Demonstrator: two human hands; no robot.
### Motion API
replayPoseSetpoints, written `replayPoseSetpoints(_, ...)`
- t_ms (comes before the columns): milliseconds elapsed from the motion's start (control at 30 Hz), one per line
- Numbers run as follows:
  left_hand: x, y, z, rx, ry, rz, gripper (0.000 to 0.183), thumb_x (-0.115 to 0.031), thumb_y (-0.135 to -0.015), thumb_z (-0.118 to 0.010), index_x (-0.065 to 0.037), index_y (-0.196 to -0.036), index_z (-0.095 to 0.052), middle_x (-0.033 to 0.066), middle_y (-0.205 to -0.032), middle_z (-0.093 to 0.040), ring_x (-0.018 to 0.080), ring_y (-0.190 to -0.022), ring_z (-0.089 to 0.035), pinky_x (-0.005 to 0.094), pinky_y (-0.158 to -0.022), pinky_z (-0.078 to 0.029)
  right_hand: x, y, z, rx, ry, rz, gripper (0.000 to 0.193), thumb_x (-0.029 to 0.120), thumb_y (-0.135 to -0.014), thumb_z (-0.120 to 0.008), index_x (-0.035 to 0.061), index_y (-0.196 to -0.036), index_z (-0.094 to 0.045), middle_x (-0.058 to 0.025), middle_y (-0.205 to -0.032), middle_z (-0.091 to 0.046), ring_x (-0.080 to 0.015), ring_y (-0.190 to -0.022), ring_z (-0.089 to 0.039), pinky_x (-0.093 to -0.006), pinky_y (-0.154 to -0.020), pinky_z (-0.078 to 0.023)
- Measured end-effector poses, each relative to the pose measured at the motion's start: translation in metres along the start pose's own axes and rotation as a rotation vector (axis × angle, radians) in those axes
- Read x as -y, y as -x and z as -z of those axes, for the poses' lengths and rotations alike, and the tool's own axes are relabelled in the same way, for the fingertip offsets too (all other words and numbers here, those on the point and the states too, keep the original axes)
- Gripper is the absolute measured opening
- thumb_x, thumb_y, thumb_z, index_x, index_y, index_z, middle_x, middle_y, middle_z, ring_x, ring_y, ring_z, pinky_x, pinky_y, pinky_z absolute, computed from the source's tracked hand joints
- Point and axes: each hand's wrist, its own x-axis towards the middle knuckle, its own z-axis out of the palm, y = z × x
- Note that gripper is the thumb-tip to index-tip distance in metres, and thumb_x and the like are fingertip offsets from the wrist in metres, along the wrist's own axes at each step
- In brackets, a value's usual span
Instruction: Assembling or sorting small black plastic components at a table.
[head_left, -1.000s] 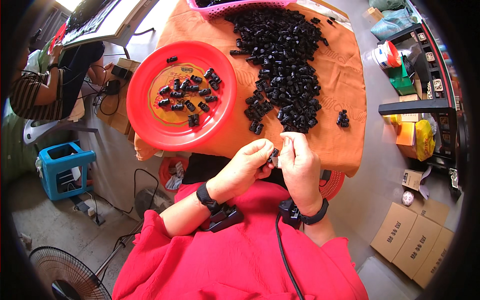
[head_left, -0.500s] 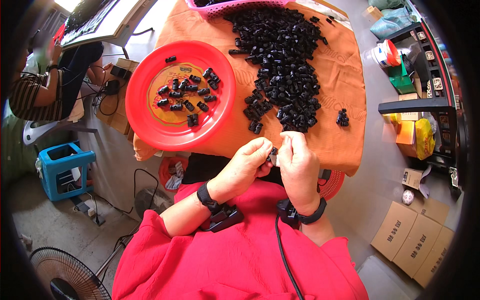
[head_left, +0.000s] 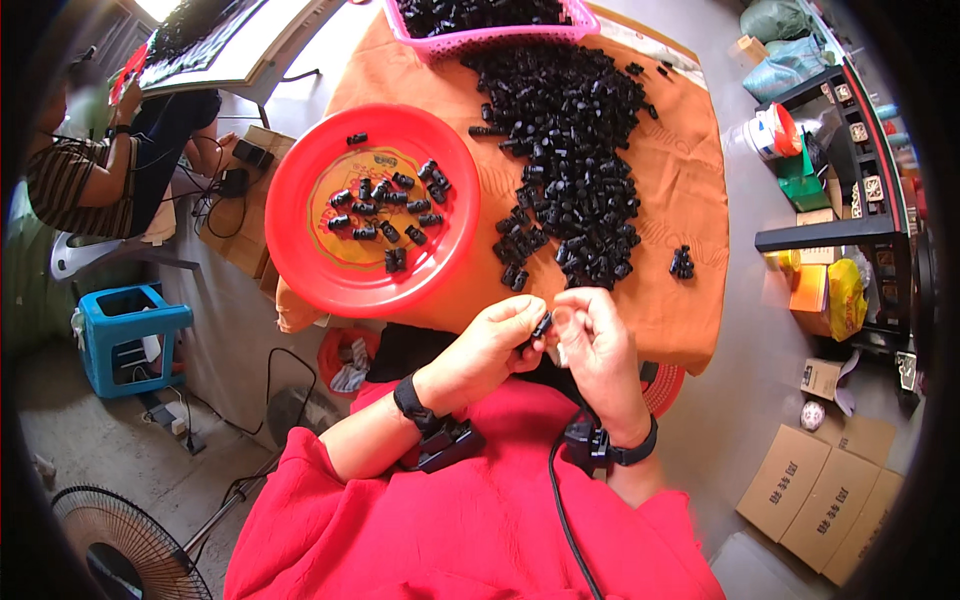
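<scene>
My left hand (head_left: pixel 490 345) is closed in a pinch on a small black plastic part (head_left: pixel 542 325), which looks like a cord lock, just off the table's near edge. Close beside it, my right hand (head_left: pixel 597 345) has its fingers curled together at the part's right side. Whatever those fingers hold is mostly hidden; a pale patch shows below them. Ahead lies a big heap of similar black parts (head_left: pixel 580 190) on the orange tablecloth (head_left: pixel 675 310). To the left, several more black parts (head_left: pixel 390 230) lie in a round red plastic tray (head_left: pixel 285 230).
A pink basket (head_left: pixel 500 45) of black parts stands at the table's far edge. One small cluster (head_left: pixel 681 262) sits right of the heap. Leftward are a blue stool (head_left: pixel 130 330), a fan (head_left: pixel 120 550) and a seated person (head_left: pixel 90 180). Shelving (head_left: pixel 830 235) and cardboard (head_left: pixel 820 490) are at right.
The view has shifted, bringing more of the pink basket into sight. My right fingers have drawn slightly back from the black part, which has turned in my left hand's pinch.
</scene>
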Motion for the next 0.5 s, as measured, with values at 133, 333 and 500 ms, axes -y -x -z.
replayPoseSetpoints(133, -0.006, -0.001, 0.002, 0.046, -0.146, 0.012, 0.019, -0.031, -0.102, -0.053, -0.014, -0.093, -0.053, -0.0052, -0.080, -0.050, 0.0035, -0.069, -0.045, 0.0192, -0.060, -0.037, 0.004, 0.001, 0.005, 0.115, -0.073, -0.069, 0.019, 0.018, -0.097, -0.063, 0.0014, -0.102, -0.055, -0.0075, -0.078, -0.067, -0.0098, -0.070, -0.065, -0.0242, -0.060, -0.051)
replayPoseSetpoints(333, -0.017, -0.001, -0.003, 0.075, -0.194, -0.046, 0.018, -0.027, -0.103, -0.050, -0.014, -0.092, -0.053, -0.0067, -0.079, -0.049, 0.0018, -0.064, -0.040, 0.0174, -0.056, -0.032, 0.014, -0.008, 0.008, 0.132, -0.110, -0.026, 0.015, 0.014, -0.098, -0.061, 0.0011, -0.102, -0.056, -0.0071, -0.080, -0.068, -0.0105, -0.072, -0.066, -0.0249, -0.062, -0.052)
replayPoseSetpoints(500, -0.021, -0.004, -0.008, 0.008, -0.182, -0.033, 0.019, -0.029, -0.102, -0.054, -0.013, -0.091, -0.053, -0.0050, -0.079, -0.051, 0.0030, -0.068, -0.045, 0.0182, -0.058, -0.036, 0.016, -0.007, 0.004, 0.085, -0.066, 0.050, 0.012, 0.013, -0.100, -0.058, 0.0010, -0.103, -0.056, -0.0060, -0.079, -0.067, -0.0097, -0.070, -0.064, -0.0256, -0.062, -0.052)
